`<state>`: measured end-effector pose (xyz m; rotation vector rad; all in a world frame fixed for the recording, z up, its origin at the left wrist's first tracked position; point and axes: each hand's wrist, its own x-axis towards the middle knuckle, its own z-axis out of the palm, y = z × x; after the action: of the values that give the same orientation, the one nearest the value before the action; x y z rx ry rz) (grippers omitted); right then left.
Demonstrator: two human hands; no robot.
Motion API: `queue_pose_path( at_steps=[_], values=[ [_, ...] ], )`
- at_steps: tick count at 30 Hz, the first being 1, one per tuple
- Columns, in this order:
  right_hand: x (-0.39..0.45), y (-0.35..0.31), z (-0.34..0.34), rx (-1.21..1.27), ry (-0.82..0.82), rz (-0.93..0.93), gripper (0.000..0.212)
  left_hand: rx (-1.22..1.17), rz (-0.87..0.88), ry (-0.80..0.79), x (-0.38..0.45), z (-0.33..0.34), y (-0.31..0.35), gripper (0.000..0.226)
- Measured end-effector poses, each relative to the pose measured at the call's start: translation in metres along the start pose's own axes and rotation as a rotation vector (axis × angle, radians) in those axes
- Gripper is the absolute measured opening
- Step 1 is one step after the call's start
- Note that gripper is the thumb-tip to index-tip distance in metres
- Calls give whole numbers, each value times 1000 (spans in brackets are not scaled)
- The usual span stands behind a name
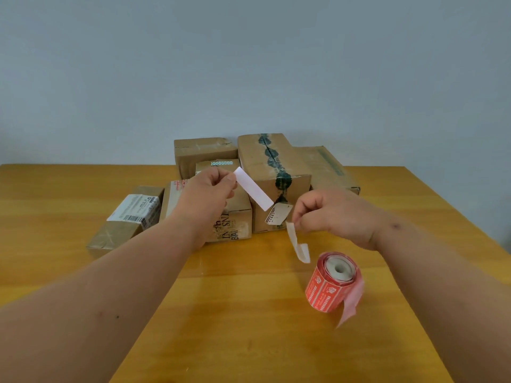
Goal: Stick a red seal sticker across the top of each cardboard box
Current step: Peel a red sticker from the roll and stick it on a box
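Sticker roll (333, 281) on table (249, 327) — boxes (273, 172) behind.

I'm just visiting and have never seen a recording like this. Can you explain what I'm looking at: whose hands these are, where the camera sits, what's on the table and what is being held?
There is no machine here, only a person working with bare hands. The one picture comes from a camera worn on the person's head, looking forward and down, so both arms reach in from the bottom.

On the wooden table stands a cluster of cardboard boxes near the wall, some stacked on or leaning against others. Closer to the person lies a roll of red stickers with a loose end hanging off.

The left hand pinches a pale strip, seen from its plain side; it is probably a peeled sticker. The right hand pinches a thin curled strip of paper that dangles down, likely the backing.
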<state>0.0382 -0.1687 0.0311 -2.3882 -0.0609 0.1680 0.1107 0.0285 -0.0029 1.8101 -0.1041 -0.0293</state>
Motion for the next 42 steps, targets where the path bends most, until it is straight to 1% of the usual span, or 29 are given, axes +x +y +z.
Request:
queue_pose_path(
  at_steps=[3,5,8,12,14,17,20,23,25,26,27,29,32,34,35,37,39,40,42],
  values=[
    [-11,-8,6,-155,-145,-7,24,25,-5,9,-5,5,-2,17],
    [-16,-11,14,-237,-157,10,28,42,0,3,-11,6,-3,17],
    [-22,-13,24,-305,-142,50,22,56,11,-8,-21,2,-5,19],
    [-28,-19,38,-412,-113,47,23,79,10,-9,-34,-12,-9,19],
    [-30,-23,46,-499,-112,17,9,93,-7,12,-39,-22,-11,20],
    [-32,-31,56,-635,-109,-14,22,86,-40,39,-45,-39,-16,22],
    [-30,-41,67,-711,-72,-25,14,110,-31,118,-49,-58,-25,21],
    [-21,-53,84,-612,-46,-41,22,146,-30,209,-48,-78,-36,17],
    [-10,-63,103,-565,-36,-100,20,143,-54,263,-45,-95,-44,17],
    [-4,-68,114,-539,-46,-126,19,127,-69,277,-42,-105,-50,22],
    [3,-74,125,-502,-64,-145,19,108,-89,282,-40,-113,-55,27],
    [17,-87,148,-415,-106,-175,27,68,-141,263,-37,-130,-66,33],
    [39,-107,177,-296,-159,-182,41,30,-229,198,-33,-145,-80,30],
    [52,-118,194,-251,-181,-180,45,31,-269,170,-34,-152,-85,26],
    [56,-123,200,-230,-181,-176,45,25,-275,157,-35,-153,-86,27],
    [64,-130,210,-183,-174,-164,46,28,-287,140,-35,-158,-93,39],
    [67,-132,216,-121,-171,-160,50,72,-299,159,-34,-164,-99,54],
    [68,-132,217,-89,-168,-158,52,86,-305,181,-34,-166,-101,57],
    [63,-131,215,-35,-153,-146,58,89,-299,226,-39,-169,-100,50]
  ],
)
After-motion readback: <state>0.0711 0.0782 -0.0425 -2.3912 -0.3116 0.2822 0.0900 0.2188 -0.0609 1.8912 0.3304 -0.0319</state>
